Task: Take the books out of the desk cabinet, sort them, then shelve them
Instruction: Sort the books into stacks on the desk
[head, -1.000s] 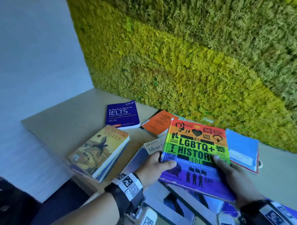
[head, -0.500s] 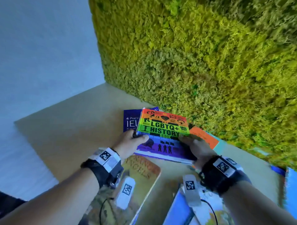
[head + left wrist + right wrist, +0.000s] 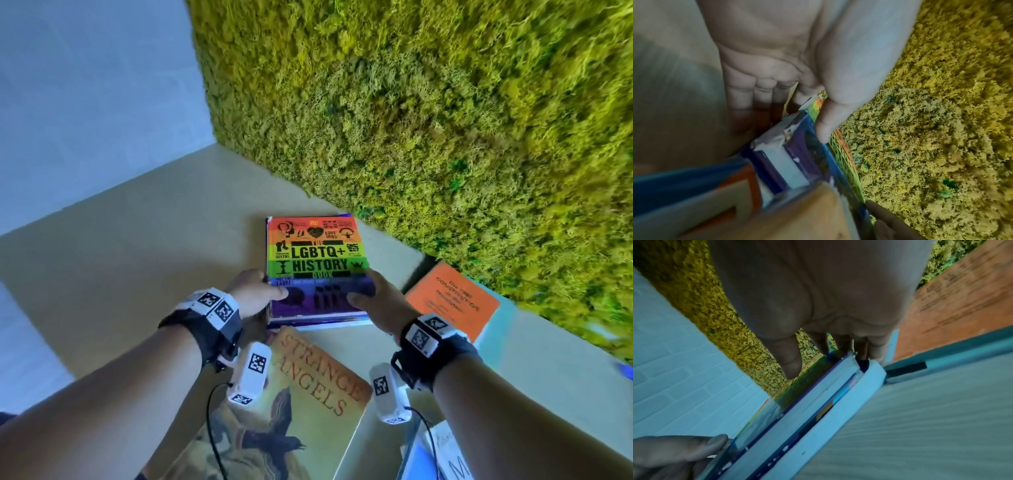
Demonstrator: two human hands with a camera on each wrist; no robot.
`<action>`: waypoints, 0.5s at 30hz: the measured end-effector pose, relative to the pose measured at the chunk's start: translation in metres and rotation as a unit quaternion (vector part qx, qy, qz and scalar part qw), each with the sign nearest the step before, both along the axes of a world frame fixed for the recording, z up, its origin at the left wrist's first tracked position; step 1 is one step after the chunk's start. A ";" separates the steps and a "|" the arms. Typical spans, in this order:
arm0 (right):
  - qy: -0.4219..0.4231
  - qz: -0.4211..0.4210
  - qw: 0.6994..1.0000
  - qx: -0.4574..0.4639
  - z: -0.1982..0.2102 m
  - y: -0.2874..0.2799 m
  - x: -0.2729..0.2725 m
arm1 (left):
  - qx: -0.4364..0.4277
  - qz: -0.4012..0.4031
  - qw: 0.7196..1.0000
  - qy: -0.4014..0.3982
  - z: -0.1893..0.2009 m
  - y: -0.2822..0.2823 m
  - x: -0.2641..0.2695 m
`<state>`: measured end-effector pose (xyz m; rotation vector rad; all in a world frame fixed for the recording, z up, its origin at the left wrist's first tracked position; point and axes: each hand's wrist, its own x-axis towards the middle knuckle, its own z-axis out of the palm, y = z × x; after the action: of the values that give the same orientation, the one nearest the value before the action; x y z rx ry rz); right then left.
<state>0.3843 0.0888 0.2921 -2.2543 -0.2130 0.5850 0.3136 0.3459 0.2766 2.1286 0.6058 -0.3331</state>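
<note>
The rainbow-covered LGBTQ+ History book [image 3: 318, 253] lies flat on the desk close to the moss wall, on top of a blue book whose edge [image 3: 318, 322] shows beneath it. My left hand [image 3: 260, 291] grips its near left corner, thumb on the cover and fingers down the side. My right hand [image 3: 370, 294] grips the near right corner the same way. In the left wrist view the left hand [image 3: 785, 126] has its thumb on the cover [image 3: 840, 152]. The right wrist view shows the right hand [image 3: 820, 361] with its thumb on top and fingers past the page edge [image 3: 813, 394].
An orange booklet [image 3: 452, 301] lies on a teal book to the right. A Strange Angels book [image 3: 308, 394] lies just in front, under my wrists. More books [image 3: 442, 455] sit at the bottom right. The moss wall [image 3: 428, 120] rises behind; the beige desk top [image 3: 137, 246] stretches left.
Both hands carried the rainbow book from the right-hand pile to the far left and set it down on the blue IELTS book, which is now covered.
</note>
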 end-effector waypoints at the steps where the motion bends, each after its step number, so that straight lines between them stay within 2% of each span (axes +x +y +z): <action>1: -0.006 0.001 1.000 -0.023 -0.003 -0.002 0.000 | -0.006 -0.006 1.000 0.004 0.001 0.002 0.000; 6: 0.023 0.001 0.999 -0.026 0.002 -0.018 -0.016 | -0.056 -0.008 0.998 0.025 0.030 0.002 -0.014; 8: 0.034 -0.026 0.999 0.004 0.010 -0.028 -0.030 | -0.072 -0.006 0.997 0.038 0.038 -0.002 -0.028; 10: 0.043 -0.068 0.995 0.053 0.017 -0.043 -0.049 | -0.044 -0.032 0.997 0.052 0.046 -0.004 -0.048; 13: 0.113 -0.146 0.970 0.157 0.025 -0.059 -0.101 | -0.001 -0.116 0.990 0.078 0.042 -0.007 -0.087; 15: 0.185 -0.189 0.939 0.221 0.024 -0.061 -0.146 | 0.032 -0.159 0.983 0.091 0.037 -0.013 -0.114</action>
<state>0.2384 0.0279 0.3159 -1.6545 0.2537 0.6612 0.1995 0.3333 0.3133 2.2741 0.3802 -0.6994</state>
